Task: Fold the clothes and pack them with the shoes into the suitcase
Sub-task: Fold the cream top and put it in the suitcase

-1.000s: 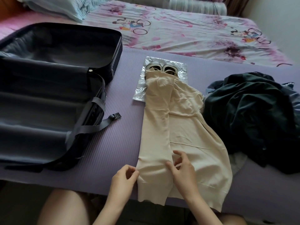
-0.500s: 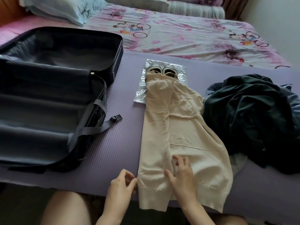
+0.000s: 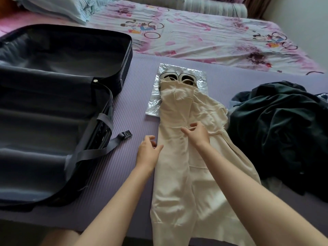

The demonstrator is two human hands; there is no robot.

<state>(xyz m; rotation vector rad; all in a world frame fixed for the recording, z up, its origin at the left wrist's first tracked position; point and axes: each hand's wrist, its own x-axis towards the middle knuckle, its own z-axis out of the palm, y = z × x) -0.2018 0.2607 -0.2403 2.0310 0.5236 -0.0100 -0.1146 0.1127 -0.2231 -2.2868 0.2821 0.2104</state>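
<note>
- The left hand [image 3: 148, 153] is at the left edge of the cream garment [image 3: 179, 189], about halfway up its length.
- Its fingers are bent and bunched over the purple mat [image 3: 124, 110], and its thumb tip reaches onto the edge of the cloth. Whether it has cloth pinched I cannot tell.
- The right hand [image 3: 197, 134] is on the middle of the garment, a little further up than the left.
- Its fingers are curled, and the thumb and forefinger close on the inner edge of the folded-over strip of cloth, grasping it.
- The garment lies lengthwise on the mat, with its left side folded in over the middle.
- Its far end covers part of the shoes [image 3: 177, 78], and its near hem hangs over the front edge of the mat.
- The shoes sit side by side on a crinkled silver bag [image 3: 201, 82], with only their far ends showing.
- The suitcase [image 3: 44, 132] lies open on the left of the mat, apart from the garment, with only its dark lining showing inside.
- A grey strap with a buckle [image 3: 126, 134] trails from the suitcase onto the mat, just left of the left hand.
- A heap of dark clothes [image 3: 284, 132] lies unfolded on the right, touching the garment's right side.
- Beyond the mat are a flowered bed sheet [image 3: 204, 36] and a pale blue pillow [image 3: 58, 8].
</note>
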